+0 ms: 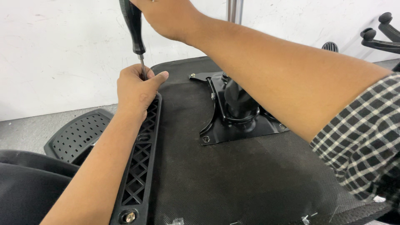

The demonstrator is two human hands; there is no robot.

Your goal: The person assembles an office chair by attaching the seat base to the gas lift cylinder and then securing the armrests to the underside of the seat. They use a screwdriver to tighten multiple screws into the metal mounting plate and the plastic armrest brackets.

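My right hand (168, 16) grips the black handle of a screwdriver (134, 29) held upright at the top of the view. Its metal shaft runs down into my left hand (135, 87), whose fingers close around the shaft and rest on the far end of a black lattice armrest bracket (139, 166). The bracket lies along the left edge of an upturned black chair seat (233, 175). A brass-coloured screw (130, 216) sits in the bracket's near end. The screwdriver tip is hidden by my left hand.
A black metal tilt mechanism plate (233, 125) with a gas cylinder is bolted at the seat's centre. A perforated black armrest pad (77, 133) lies left of the bracket. Chair base arms with castors (381, 35) show at top right. A white wall stands behind.
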